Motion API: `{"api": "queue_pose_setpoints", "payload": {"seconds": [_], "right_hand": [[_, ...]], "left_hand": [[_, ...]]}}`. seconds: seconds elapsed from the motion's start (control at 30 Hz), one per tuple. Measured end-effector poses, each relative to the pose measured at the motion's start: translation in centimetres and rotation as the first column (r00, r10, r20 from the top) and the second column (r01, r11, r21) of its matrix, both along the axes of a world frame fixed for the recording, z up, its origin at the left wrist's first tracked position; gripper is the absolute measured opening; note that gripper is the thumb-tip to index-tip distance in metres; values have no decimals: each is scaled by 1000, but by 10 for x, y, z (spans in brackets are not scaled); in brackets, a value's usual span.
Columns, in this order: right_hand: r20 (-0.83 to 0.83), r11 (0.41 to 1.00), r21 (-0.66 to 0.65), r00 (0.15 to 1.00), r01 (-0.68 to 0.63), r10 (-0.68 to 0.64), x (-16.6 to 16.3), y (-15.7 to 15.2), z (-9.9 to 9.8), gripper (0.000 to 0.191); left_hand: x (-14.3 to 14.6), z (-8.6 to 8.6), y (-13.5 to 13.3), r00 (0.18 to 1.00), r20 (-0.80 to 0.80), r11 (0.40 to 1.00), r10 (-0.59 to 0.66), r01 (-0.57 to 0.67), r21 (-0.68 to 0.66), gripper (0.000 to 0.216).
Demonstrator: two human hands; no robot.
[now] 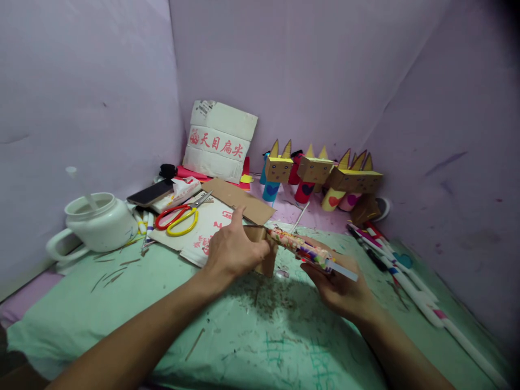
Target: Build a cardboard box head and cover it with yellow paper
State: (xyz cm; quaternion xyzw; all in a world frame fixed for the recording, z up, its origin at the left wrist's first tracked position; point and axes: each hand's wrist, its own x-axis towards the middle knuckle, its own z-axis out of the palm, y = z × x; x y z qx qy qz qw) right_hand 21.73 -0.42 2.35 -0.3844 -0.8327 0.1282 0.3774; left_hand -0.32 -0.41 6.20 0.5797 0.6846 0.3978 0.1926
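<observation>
While the left grip (pixel 233 246) was closed round a small cardboard box (pixel 267 266), the right grip (pixel 345 287) was wrapped on a floral glue gun (pixel 303 248). Clock centred on box, 12 = away from the person. Gun sat at 3, nozzle pointing toward 10, at the box's top edge; couldn't tell if it touched. Translucent stick (pixel 343 270) poked out of gun's rear. Left index finger pointed to 12. Box was over mid-table (pixel 122 309); dark crumbs (pixel 270 300) lay at 6, just beside it.

Further out: brown cardboard strip (pixel 244 201) at 11, overlapping a printed sheet (pixel 211 216) at 10. Red-and-yellow scissors (pixel 182 218) lay on that sheet, blades toward 2. Phone (pixel 150 192) at 10, past the scissors. White pot (pixel 109 225) at 9, pale rod (pixel 85 189) standing in it.

Box-headed figures stood along the back: blue (pixel 271 190) at 12, red (pixel 304 192) at 1, yellow (pixel 332 200) at 2. Printed carton panel (pixel 219 143) leaned at 11, behind the strip. Pens (pixel 384 252) lay at 3, beyond the right grip.
</observation>
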Motion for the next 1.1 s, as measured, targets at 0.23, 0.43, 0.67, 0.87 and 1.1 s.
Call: {"api": "queue_pose_setpoints", "payload": {"seconds": [0.23,0.43,0.67,0.87,1.1], "right_hand": [[6,1000,9,1000,-2,2,-1,1,-1,39],[-10,998,56,1000,-28,29,-1,1,-2,40],[-4,996,77,999,-33,33,1,2,-4,41],[0,997,78,1000,-29,29,1,2,-5,40],[7,998,57,1000,-30,30,3,3,-6,38]], "left_hand": [[0,-1,0,999,47,1000,12,-13,19,87],[2,5,-1,994,-109,998,-5,-1,-57,88],[1,8,-2,970,-240,993,-28,-1,-119,88],[0,7,-1,974,-226,995,-31,10,-96,90],[-3,6,-1,978,-208,996,-25,8,-86,91]]}}
